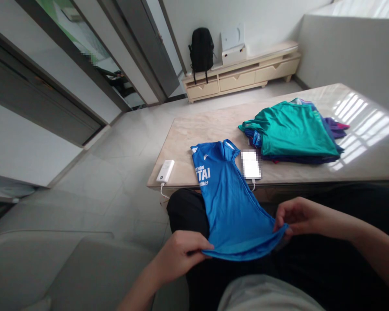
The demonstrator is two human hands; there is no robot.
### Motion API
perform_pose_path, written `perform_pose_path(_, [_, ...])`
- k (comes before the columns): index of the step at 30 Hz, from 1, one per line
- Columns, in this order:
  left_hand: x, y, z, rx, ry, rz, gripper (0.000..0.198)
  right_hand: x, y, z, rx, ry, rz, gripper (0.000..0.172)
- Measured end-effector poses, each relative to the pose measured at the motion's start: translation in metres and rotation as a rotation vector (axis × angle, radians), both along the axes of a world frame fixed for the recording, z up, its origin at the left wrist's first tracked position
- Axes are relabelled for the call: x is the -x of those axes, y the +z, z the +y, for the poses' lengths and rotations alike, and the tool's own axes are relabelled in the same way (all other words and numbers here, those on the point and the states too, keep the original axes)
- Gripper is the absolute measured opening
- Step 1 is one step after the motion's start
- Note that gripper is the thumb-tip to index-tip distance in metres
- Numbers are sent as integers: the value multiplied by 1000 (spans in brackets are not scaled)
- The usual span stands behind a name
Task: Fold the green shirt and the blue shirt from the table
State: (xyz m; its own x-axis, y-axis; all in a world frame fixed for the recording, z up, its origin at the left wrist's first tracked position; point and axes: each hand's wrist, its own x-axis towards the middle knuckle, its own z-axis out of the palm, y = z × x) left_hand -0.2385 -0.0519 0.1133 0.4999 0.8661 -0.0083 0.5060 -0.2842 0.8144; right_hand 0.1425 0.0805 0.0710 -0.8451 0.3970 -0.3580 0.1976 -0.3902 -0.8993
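Note:
A blue sports shirt (228, 196) with white lettering is folded lengthwise, its shoulder end lying on the table and its lower end stretched over my lap. My left hand (183, 255) pinches the hem at its left corner. At the right corner of the hem, my right hand (300, 218) grips the cloth between thumb and fingers. Between the two hands the hem sags a little, and its layers show along the edge.
A pile of shirts with a green shirt (294, 129) on top lies on the marble-look table (207, 125). A white power bank (165, 171) with a cable and a blurred, bright-screened device (251, 164) flank the blue shirt. Beyond stand a low cabinet (236, 80) and a black backpack (202, 49).

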Motion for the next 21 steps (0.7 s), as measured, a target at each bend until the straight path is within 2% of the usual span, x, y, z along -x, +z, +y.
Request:
perform_pose_path(2, [11,6,19,-37,84,25,14,9,1,19,-23,-28,10,32])
perform_pose_path(5, [29,13,62,-101,247,60,11,33,10,64,-118,-135,0,37])
perform_pose_path(9, [54,18,140,-164,507,-4,19,78,32,135,-284,-388,-13,37])
perform_pose_path(12, [73,17,204,-159,547,-60,24,112,45,184,-314,-531,11,28])
perform_pose_path(16, [98,0,278,-130,615,-79,23,151,43,241,-358,-632,-65,20])
perform_pose_path(21, [123,-39,339,-49,650,-66,20,184,16,298,-402,-664,-197,13])
